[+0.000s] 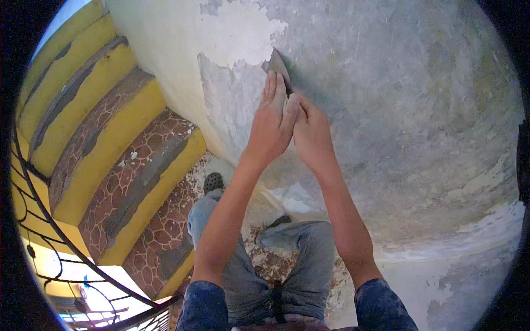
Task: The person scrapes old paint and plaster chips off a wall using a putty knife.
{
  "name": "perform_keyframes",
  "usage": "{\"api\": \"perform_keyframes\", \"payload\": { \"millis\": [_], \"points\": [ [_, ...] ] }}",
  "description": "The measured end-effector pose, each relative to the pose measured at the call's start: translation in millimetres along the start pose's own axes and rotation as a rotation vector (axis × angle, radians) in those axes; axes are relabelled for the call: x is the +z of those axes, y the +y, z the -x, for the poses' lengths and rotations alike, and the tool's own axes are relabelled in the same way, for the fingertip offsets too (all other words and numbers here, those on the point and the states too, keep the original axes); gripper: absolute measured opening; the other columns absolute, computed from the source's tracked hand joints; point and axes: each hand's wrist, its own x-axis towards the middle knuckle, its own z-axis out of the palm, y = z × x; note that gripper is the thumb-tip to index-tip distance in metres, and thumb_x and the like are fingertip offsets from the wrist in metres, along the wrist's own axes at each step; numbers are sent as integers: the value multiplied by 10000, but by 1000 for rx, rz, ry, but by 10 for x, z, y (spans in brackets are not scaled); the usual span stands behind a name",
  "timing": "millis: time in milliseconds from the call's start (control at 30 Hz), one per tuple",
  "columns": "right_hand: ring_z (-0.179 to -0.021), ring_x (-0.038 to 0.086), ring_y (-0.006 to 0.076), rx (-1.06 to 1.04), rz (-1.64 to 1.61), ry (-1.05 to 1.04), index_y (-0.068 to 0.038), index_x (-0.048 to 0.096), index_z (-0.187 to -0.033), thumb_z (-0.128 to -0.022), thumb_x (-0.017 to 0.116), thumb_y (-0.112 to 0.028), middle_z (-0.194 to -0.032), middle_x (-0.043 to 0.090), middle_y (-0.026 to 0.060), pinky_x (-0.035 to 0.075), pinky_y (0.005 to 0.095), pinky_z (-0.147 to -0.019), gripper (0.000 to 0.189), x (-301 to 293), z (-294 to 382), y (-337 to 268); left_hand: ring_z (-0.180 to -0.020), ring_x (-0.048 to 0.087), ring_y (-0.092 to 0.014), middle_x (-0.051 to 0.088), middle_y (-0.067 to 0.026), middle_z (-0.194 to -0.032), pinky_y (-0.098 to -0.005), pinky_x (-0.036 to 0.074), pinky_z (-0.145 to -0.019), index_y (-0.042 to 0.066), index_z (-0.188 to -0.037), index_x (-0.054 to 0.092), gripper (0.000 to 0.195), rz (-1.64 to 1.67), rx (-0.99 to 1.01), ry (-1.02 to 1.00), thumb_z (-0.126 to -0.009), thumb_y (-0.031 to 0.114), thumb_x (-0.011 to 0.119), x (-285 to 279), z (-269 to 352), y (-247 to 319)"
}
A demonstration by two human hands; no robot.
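Observation:
A metal scraper (280,66) has its wide blade against the wall, at the ragged lower edge of a pale bare patch (240,35). My right hand (313,132) is closed around its handle, which is mostly hidden by the fingers. Lying along the blade are the straight fingers of my left hand (270,120), with its thumb close against the right hand. Grey, mottled old coating (372,103) covers the wall around and to the right of the blade. Beside the patch, further left, the wall (161,45) looks cream and smoother.
Curved stairs with yellow risers (124,145) and brown stone-pattern treads (165,128) climb at the left. Pale flakes (133,155) lie on them. A dark wrought-iron railing (62,236) edges the stairs. My feet, one in a dark clog (213,182), stand on debris-strewn steps.

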Motion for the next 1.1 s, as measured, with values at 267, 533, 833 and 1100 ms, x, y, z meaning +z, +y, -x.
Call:
{"api": "perform_keyframes", "payload": {
  "millis": [267, 533, 833, 1100],
  "points": [
    [-991, 582, 332, 46, 44, -45, 20, 515, -1172, -899, 402, -157, -1049, 593, 237, 433, 368, -851, 344, -68, 52, -117, -1306, 176, -451, 184, -382, -1359, -398, 181, -1080, -188, -1287, 232, 658, 31, -69, 26, -918, 333, 393, -58, -187, 26],
    [-884, 602, 339, -3, 21, -21, 22, 551, -1043, -900, 397, -156, -939, 615, 226, 443, 390, -782, 275, 138, -138, -166, -1317, 159, -440, 181, -373, -1367, -383, 177, -1080, -182, -1297, 217, 645, 124, -77, 46, -922, 317, 379, -171, -212, -140],
    [-859, 597, 355, -26, 112, 26, -8, 549, -1105, -909, 409, -174, -915, 613, 217, 445, 377, -756, 292, 313, -164, -111, -1324, 167, -412, 206, -352, -1372, -376, 182, -1078, -160, -1301, 250, 621, 236, -72, 115, -927, 319, 380, -287, -236, -160],
    [-591, 446, 75, 52, 9, -7, -20, 498, -1244, -924, 438, -216, -695, 525, 6, 404, 230, -548, 380, -219, 19, -338, -1320, 198, -406, 239, -352, -1359, -384, 181, -1081, -170, -1291, 263, 628, 203, -7, 55, -923, 322, 393, -140, -236, 214]
  ]
}}
